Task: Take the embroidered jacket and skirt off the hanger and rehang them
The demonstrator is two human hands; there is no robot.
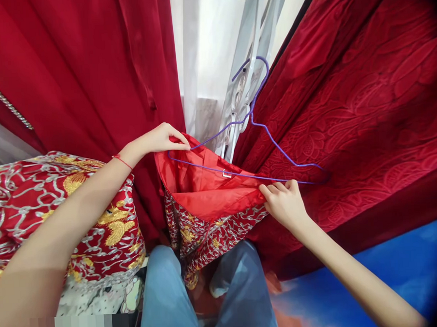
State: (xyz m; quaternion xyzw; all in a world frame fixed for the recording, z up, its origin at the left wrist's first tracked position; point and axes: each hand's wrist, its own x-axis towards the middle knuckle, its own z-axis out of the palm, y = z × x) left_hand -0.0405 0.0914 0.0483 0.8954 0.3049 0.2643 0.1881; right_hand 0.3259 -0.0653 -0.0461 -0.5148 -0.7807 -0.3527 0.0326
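An embroidered red skirt [218, 232] hangs between my hands, its waist spread so that the bright red lining [206, 203] shows. My left hand [168, 138] is closed in a pinch on the left end of the waist, beside a purple clothes hanger [219, 169]. On the right side of the waist, my right hand [285, 203] is closed, with its fingers curled over the fabric. The hanger's lower bar crosses the opening. Its right end sticks out past my right hand, and its hook points up.
Dark red curtains [142, 50] hang on the left, and a patterned red curtain [377, 126] on the right. White metal grillwork [237, 96] stands between them. Folded embroidered cloth [108, 232] lies at left. My knees [170, 288] are below the skirt.
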